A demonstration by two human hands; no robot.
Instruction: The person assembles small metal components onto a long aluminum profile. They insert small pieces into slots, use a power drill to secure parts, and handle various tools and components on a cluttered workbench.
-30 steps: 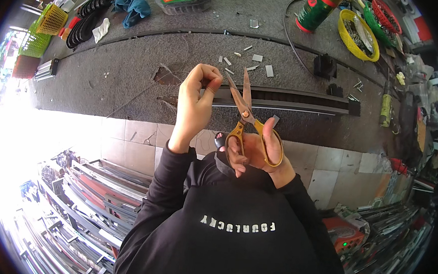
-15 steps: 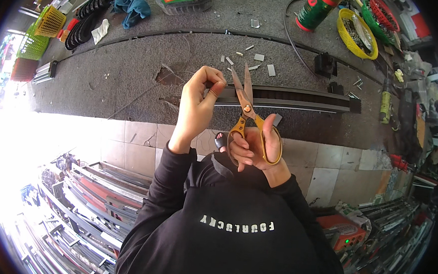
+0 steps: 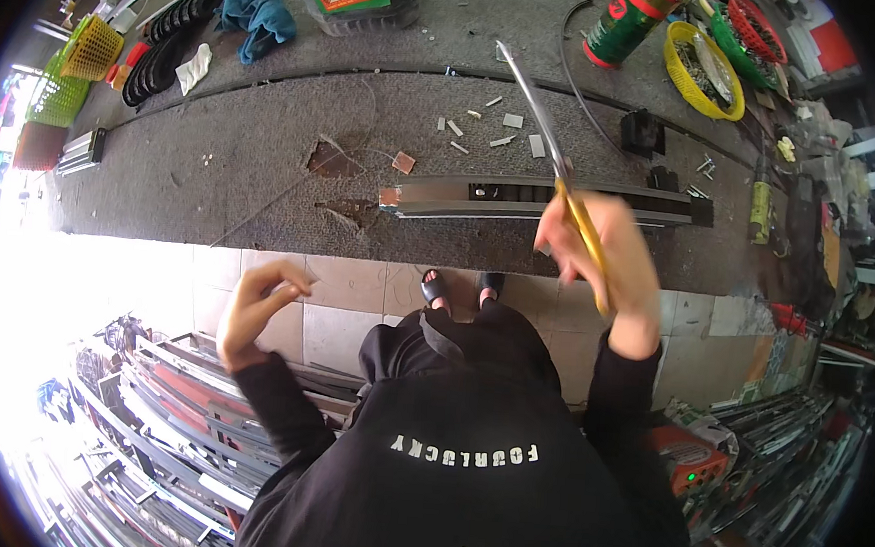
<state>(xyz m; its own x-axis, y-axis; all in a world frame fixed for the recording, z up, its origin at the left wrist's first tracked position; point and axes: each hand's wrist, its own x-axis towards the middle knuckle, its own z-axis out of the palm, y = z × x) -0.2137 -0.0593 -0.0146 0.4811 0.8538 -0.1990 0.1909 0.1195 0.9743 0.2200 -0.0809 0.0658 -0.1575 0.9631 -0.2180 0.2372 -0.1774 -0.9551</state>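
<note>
Blurred, the right hand [image 3: 609, 252] is raised beside the bench [image 3: 213, 175], its grip around yellow-handled scissors [image 3: 564, 181] (tips reaching out over the bench). The left hand [image 3: 253, 305], fingers curled, hovers above floor tiles [image 3: 346, 290]; whether its narrow grip holds anything, I cannot tell.

Right hand [image 3: 604, 254] gripping yellow-handled scissors [image 3: 563, 179], tips directed toward the counter's [image 3: 264, 163] far side; left hand [image 3: 258, 308], fingers curled, above tiled floor [image 3: 344, 290]. A dark grooved profile [image 3: 471, 211] lies along the counter.
</note>
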